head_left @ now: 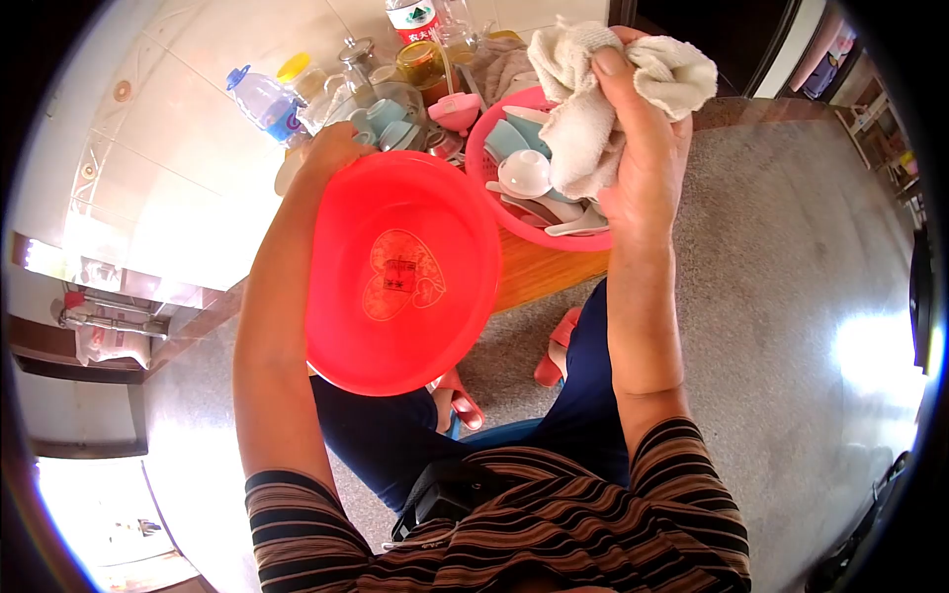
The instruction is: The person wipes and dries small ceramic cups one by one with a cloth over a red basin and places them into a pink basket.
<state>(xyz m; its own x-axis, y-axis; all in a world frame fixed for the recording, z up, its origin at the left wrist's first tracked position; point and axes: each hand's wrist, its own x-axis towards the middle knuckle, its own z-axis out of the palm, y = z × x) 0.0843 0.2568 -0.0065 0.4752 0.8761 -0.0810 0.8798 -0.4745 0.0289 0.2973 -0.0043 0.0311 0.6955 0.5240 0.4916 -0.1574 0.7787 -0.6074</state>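
Observation:
My left hand [334, 150] is closed on the upper left rim of a red plastic basin [450, 316]. The basin is tilted so that its inside faces me, showing a heart-shaped print on the bottom. Its wall hides part of my fingers. A crumpled white cloth [583, 119] is gripped in my right hand [647, 138], thumb across it. That cloth hangs over a pink basket [477, 148] beside the red basin. In the basket lie white spoons [578, 222], a round white ladle [524, 174] and pale blue dishes [506, 140].
Behind stand a blue-capped plastic bottle [265, 107], a yellow-lidded jar [297, 71], a red-labelled bottle [413, 18] and an amber glass jar [423, 69]. A pink funnel-shaped piece [456, 112] sits beside the basket. The wooden tabletop [539, 269] shows below, above the speckled floor [771, 296].

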